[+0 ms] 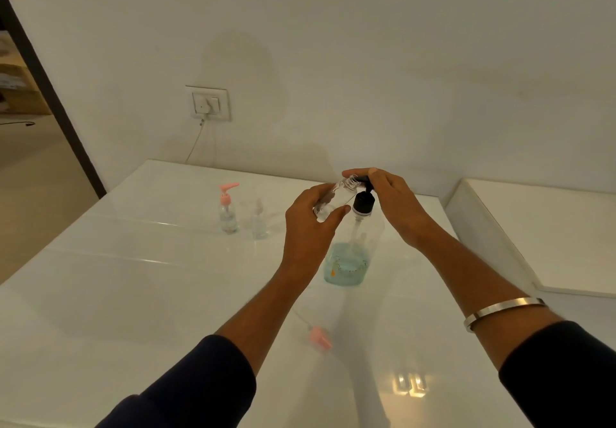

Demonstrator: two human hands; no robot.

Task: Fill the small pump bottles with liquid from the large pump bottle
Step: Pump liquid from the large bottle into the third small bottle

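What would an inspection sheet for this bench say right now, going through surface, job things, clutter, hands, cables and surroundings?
Surface: white glossy table, light reflection near front edge.
Job's things: large pump bottle upright, blue liquid low; small clear bottle uncapped, tilted at the black pump; pink-pump bottle and clear-pump bottle standing far left.
Clutter: loose pink pump lying near front.
Hands: left hand grips small bottle; right hand rests on pump head.
Cables: white cable from wall socket.
Surroundings: white wall, doorway left.
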